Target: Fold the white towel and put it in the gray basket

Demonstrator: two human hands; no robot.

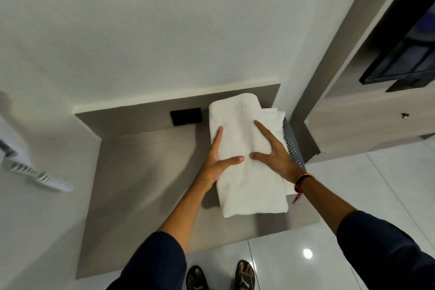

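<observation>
The white towel (244, 129) is folded into a long thick bundle and lies on top of the gray basket (293, 146), of which only the perforated right wall shows. My left hand (219, 160) grips the towel's left side, thumb on top and fingers along the edge. My right hand (273, 150) holds the right side the same way, thumb pointing toward the left thumb. More white cloth (274, 117) shows in the basket under the towel's right side.
The basket sits at the right end of a gray counter (146, 172) set in a wall niche. A black wall socket (186, 116) is behind it. A white phone with coiled cord (35, 172) hangs at left. A dark screen (404, 54) is mounted at right. My sandalled feet stand on glossy tiles below.
</observation>
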